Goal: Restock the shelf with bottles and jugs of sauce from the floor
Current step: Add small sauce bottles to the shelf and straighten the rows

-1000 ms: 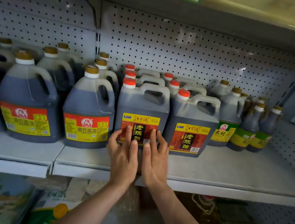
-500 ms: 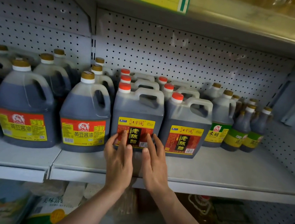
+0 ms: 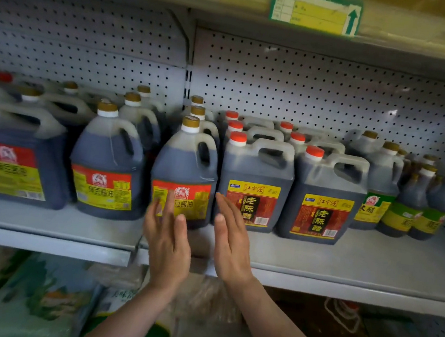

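Dark sauce jugs stand in rows on the grey shelf (image 3: 344,261). A gold-capped soy sauce jug (image 3: 188,164) with a red and yellow label stands at the front, next to a red-capped vinegar jug (image 3: 257,172) and a second one (image 3: 325,192). My left hand (image 3: 167,240) is raised with straight fingers in front of the soy jug's label. My right hand (image 3: 230,242) is held flat, edge on, at the gap between the soy jug and the vinegar jug. Neither hand holds anything.
More gold-capped jugs (image 3: 107,160) fill the left shelf section. Small green-labelled bottles (image 3: 413,203) stand at the right, with bare shelf in front of them. An upper shelf with a price tag (image 3: 316,10) hangs overhead. Bags (image 3: 39,300) and a jug (image 3: 342,320) lie below.
Both hands have come off the red-capped vinegar jug's label and moved left, spreading apart. The view has swung left, so the jugs now sit further right in it.
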`<act>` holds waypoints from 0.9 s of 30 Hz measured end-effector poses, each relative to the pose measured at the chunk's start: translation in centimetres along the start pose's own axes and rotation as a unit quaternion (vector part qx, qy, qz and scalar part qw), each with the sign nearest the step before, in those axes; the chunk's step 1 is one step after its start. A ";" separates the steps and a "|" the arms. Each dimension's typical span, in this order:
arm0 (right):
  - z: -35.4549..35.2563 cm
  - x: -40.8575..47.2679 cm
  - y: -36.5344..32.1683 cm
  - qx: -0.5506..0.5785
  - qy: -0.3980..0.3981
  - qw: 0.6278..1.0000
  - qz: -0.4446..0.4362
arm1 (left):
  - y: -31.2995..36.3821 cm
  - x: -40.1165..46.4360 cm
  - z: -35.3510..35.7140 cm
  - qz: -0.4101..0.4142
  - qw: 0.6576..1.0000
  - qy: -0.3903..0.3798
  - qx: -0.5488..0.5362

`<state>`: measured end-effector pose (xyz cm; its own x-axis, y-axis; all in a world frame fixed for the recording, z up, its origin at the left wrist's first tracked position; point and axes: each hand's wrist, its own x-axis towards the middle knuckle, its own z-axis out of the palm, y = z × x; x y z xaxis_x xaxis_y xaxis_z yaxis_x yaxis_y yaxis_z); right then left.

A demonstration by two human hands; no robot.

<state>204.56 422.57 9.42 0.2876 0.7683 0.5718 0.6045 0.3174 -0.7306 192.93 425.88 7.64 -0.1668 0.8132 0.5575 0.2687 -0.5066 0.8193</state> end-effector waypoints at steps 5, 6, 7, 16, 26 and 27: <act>3.6 0.2 -1.4 0.028 0.031 0.998 0.052 | -1.2 1.6 -1.7 -0.010 0.998 -0.064 -0.005; 4.0 0.3 -1.5 0.021 0.039 0.997 0.055 | -1.3 1.9 -1.9 -0.018 0.997 -0.075 -0.008; 4.5 0.3 -1.6 0.016 0.046 0.997 0.058 | -1.5 2.2 -2.2 -0.029 0.996 -0.084 -0.014; 7.4 0.2 -2.4 0.012 0.065 0.990 0.121 | -2.0 4.1 -5.0 -0.032 0.987 -0.159 -0.004; 9.1 0.1 -3.7 0.065 0.072 0.983 0.156 | 0.1 5.7 -5.1 -0.115 0.963 -0.242 -0.029; 9.3 0.1 -3.8 0.060 0.069 0.982 0.164 | -0.1 6.2 -5.3 -0.120 0.962 -0.243 -0.040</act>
<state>195.43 426.62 8.78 0.5558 0.7595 0.3379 0.3730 0.1355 -0.9179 186.88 429.46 11.68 0.2539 0.9372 0.2389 0.2017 -0.2929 0.9346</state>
